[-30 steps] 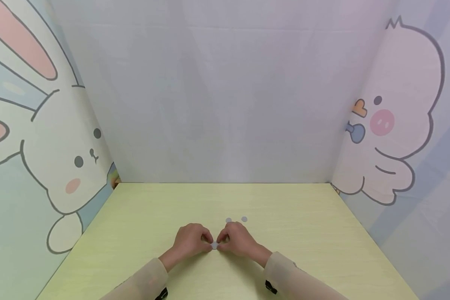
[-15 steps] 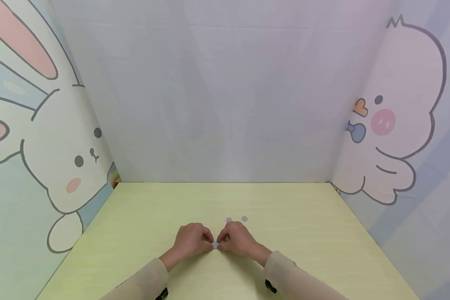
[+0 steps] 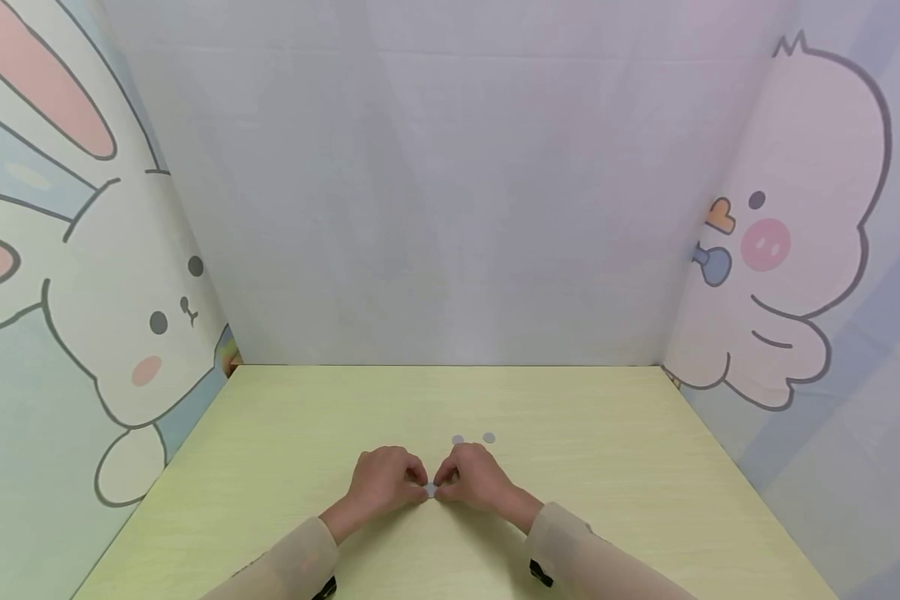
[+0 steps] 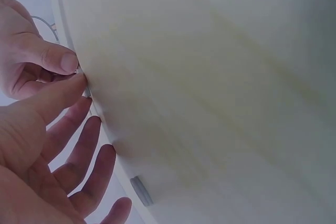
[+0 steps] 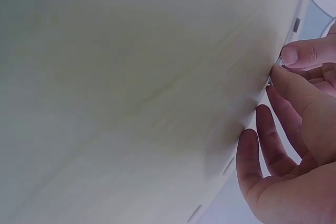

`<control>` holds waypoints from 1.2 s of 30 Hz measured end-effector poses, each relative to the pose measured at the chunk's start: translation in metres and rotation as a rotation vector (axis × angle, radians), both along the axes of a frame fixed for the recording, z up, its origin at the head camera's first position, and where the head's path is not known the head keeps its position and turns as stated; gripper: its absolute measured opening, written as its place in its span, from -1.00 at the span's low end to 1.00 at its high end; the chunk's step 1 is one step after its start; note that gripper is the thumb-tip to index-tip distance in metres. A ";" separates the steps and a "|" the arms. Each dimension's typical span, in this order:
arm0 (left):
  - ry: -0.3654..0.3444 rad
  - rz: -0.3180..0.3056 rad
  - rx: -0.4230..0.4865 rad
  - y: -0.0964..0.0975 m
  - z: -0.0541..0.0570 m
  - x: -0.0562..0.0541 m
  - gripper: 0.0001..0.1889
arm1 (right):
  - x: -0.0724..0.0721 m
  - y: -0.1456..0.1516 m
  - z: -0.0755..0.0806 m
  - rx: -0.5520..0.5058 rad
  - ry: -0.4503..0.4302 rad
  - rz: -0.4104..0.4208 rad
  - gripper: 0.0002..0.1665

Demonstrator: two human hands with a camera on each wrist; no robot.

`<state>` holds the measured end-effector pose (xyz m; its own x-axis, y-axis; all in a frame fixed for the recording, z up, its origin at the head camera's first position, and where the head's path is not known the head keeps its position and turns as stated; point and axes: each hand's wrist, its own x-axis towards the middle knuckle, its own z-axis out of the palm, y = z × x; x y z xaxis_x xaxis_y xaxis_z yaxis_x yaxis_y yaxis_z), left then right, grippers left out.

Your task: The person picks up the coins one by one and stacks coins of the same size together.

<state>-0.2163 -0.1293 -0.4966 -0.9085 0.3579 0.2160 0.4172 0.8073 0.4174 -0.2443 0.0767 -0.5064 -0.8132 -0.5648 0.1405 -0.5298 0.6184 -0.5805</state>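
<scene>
Both hands meet over the table (image 3: 607,517), and a small grey disc (image 3: 431,491) is between their fingertips. My left hand (image 3: 386,481) pinches the disc's left edge with thumb and forefinger; my right hand (image 3: 476,478) pinches the right edge. In the left wrist view, the other left fingers (image 4: 107,153) curl loosely at the tabletop. Two more flat grey discs lie beyond the right hand, one (image 3: 457,439) partly behind its knuckles and one (image 3: 489,437) farther right. A thicker grey piece (image 4: 142,191) lies on the table near the left hand, hidden from the head view.
The pale yellow table ends at a plain light backdrop (image 3: 450,208). A cloth with a printed rabbit (image 3: 120,333) hangs on the left, and one with a printed chick (image 3: 810,167) on the right. Black straps (image 3: 542,573) show under the sleeves.
The left fingertips have crept slightly right, and less of the disc shows between the hands. The right hand and the two far discs stay in place.
</scene>
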 end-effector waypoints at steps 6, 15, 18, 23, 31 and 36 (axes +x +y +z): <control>0.005 0.000 0.000 0.001 -0.001 -0.001 -0.86 | 0.001 0.003 0.001 -0.003 -0.001 0.010 -0.93; -0.001 0.010 -0.006 0.001 -0.002 -0.002 -0.85 | -0.006 0.020 0.002 -0.021 0.084 -0.004 -0.86; -0.006 0.011 -0.005 0.001 -0.002 -0.002 -0.85 | -0.012 0.027 0.003 -0.019 0.097 -0.058 -0.84; -0.014 0.007 0.002 0.001 -0.002 -0.002 -0.84 | -0.023 0.036 0.010 -0.010 0.166 -0.128 -0.85; -0.023 0.010 0.002 0.000 -0.002 -0.002 -0.84 | -0.045 0.043 0.011 0.015 0.203 -0.144 -0.75; -0.026 0.009 0.004 0.000 -0.002 -0.002 -0.84 | -0.057 0.044 0.005 0.053 0.150 -0.147 -0.71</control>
